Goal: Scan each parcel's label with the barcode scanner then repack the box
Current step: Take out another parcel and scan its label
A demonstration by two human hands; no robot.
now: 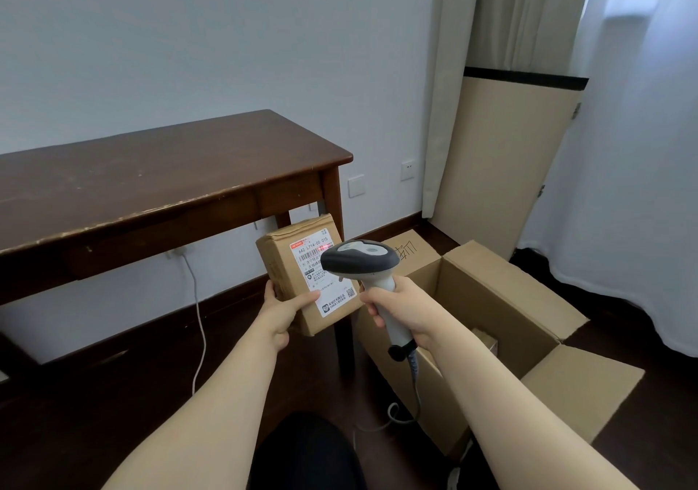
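Right hand (398, 306) grasps the handle of the barcode scanner (359, 259), fingers curled round the pale grip, with the dark head raised and aimed far-left. Left hand (281, 312) grasps the parcel (283, 270) at its near lower corner, thumb laid along the front face and fingers round the left edge. I read the parcel as held in the air, in front of the right leg of the table (151, 172) and just left of the scanner head, which overlaps its right edge in this view. Its long axis stands close to upright, top leaning slightly left. The label (336, 300) faces me and the scanner. A red scan line shows across the upper barcode, so I judge the scan step to be in hand. The box (491, 289) sits open on the floor to the right, beneath the right forearm, nearer the right hand than the left. For repacking, the left hand must carry the parcel rightward past the scanner.
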